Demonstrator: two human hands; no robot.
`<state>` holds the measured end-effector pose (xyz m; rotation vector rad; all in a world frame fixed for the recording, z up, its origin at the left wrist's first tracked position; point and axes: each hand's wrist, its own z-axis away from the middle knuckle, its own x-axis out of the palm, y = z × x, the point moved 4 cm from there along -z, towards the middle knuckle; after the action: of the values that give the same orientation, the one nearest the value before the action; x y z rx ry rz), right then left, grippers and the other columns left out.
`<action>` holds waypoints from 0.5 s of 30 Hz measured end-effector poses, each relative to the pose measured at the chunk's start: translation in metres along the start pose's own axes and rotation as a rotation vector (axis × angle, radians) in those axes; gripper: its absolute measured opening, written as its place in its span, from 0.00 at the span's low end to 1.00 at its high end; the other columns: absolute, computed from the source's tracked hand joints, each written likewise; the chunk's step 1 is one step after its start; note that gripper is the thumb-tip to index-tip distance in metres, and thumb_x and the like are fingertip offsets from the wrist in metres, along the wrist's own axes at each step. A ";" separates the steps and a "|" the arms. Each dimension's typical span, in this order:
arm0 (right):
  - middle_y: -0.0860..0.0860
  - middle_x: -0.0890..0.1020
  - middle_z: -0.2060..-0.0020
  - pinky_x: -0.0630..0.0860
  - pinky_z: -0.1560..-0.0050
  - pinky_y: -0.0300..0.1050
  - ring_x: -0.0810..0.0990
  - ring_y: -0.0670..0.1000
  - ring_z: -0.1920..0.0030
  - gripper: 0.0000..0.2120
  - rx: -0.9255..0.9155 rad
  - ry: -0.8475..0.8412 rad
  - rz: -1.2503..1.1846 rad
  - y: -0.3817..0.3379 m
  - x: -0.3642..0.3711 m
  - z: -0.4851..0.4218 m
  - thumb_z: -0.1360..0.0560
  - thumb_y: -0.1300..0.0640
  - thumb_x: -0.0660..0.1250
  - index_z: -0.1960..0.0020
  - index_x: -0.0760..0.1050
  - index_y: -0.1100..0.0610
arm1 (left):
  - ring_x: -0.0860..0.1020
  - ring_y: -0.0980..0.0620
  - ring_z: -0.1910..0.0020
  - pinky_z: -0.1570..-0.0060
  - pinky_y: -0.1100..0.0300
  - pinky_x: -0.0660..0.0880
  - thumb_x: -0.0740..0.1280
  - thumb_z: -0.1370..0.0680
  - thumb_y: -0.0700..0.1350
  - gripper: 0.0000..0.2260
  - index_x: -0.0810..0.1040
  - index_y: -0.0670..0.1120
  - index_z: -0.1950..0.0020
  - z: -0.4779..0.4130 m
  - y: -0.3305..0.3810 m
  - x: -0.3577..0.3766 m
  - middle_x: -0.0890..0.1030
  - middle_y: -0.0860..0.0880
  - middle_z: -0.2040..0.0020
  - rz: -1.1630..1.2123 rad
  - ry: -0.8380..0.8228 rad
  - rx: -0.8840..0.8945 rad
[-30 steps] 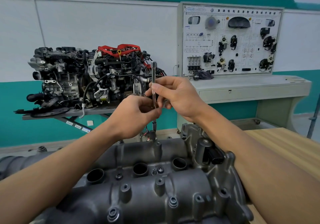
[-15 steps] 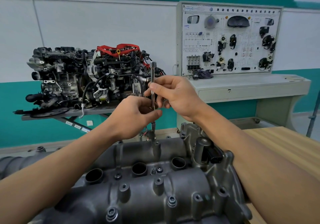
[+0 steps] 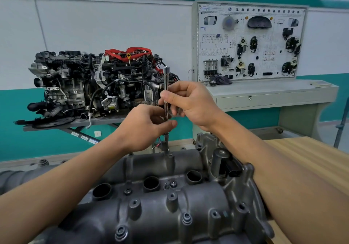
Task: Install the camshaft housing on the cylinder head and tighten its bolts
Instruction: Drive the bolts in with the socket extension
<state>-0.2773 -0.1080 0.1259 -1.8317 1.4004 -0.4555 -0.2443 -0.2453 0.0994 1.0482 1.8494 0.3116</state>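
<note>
1. At the far left, against the teal and white wall, a complete engine (image 3: 98,85) with red parts on top sits on a grey metal stand (image 3: 75,125).
2. The left hand (image 3: 145,128) reaches in from the lower left. Its thumb and fingers are pinched around the lower part of a thin upright metal rod (image 3: 166,96).
3. The rod stands nearly vertical, with a wider socket end at its top. Its lower tip meets a bolt boss (image 3: 166,151) on the far edge of the grey housing; the bolt itself is hidden under the tip.
4. The right hand (image 3: 190,104) comes in from the lower right and grips the same rod higher up, with the thumb and fingertips closed on the middle of the shaft. The two hands sit close together, the left one lower.
5. The camshaft housing (image 3: 154,215) fills the bottom of the view, lying across the surface (image 3: 309,160) in front of the person. Three round openings run along its middle, and several bolt heads show in its near bosses.
6. A black plug (image 3: 233,168) sticks out beside a grey cylinder at the right end of the housing.
7. Behind, at the right, a white training board (image 3: 251,42) with mounted car parts stands on a pale grey cabinet (image 3: 273,96).
</note>
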 end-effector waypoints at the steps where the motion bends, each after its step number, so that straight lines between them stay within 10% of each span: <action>1: 0.50 0.86 0.66 0.70 0.75 0.33 0.74 0.44 0.76 0.06 -0.001 0.019 0.000 0.001 -0.001 0.000 0.24 0.62 0.72 0.58 0.77 0.56 | 0.85 0.44 0.59 0.53 0.46 0.82 0.75 0.25 0.47 0.09 0.84 0.41 0.55 0.000 0.000 -0.002 0.86 0.43 0.61 0.001 0.034 0.000; 15: 0.50 0.85 0.65 0.70 0.75 0.34 0.75 0.46 0.76 0.04 0.004 0.008 0.012 0.001 -0.001 -0.001 0.23 0.63 0.71 0.56 0.78 0.57 | 0.86 0.49 0.60 0.55 0.49 0.83 0.74 0.24 0.46 0.07 0.84 0.42 0.57 -0.001 0.000 -0.003 0.86 0.47 0.62 0.034 0.068 0.007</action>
<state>-0.2788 -0.1077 0.1253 -1.8191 1.4138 -0.4597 -0.2444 -0.2475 0.1017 1.0868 1.8957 0.3658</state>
